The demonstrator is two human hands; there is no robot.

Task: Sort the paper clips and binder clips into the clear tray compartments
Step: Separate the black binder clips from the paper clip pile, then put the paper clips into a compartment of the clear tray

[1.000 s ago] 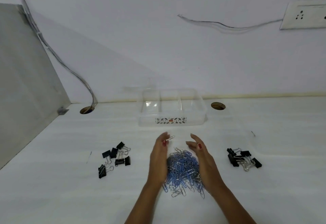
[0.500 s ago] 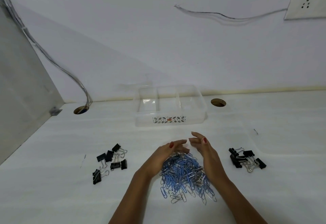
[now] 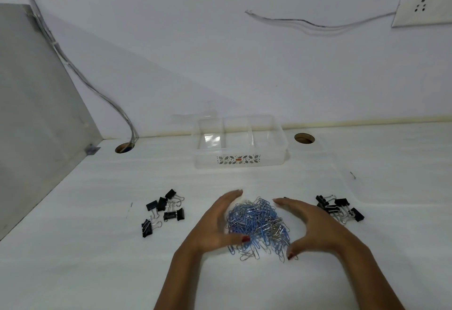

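Wall (image 3: 220, 53): plain white, rises straight off the far edge of the desk; loose thin wires (image 3: 318, 25) run along it to a socket plate (image 3: 423, 7) at upper right.
Side panel (image 3: 31, 104): grey, closes off the left edge of the desk; a cable bundle (image 3: 97, 89) drops along it into the left cable hole (image 3: 124, 148).
Desk (image 3: 73, 248): white, faintly grained; wide bare stretches at near left, near right and far right. Second cable hole (image 3: 304, 138) just right of the tray.
Clear tray (image 3: 239, 163): at the far middle, near the wall; three compartments, all look empty. Front wall carries a leaf-pattern sticker (image 3: 238, 159) with a small red mark; no writing readable.
Paper clips (image 3: 259, 224): one blue and silver heap on the desk, centre, well short of the tray.
Left hand (image 3: 215, 224): spread wide, cupped against the heap's left side, thumb touching clips; grasps nothing.
Right hand (image 3: 315, 226): spread wide, curved round the heap's right side, thumb at its near edge; grasps nothing.
Left binder clips (image 3: 163, 210): black, scattered loosely, apart from the left hand.
Right binder clips (image 3: 340, 208): black, tighter cluster, just beyond the right hand.
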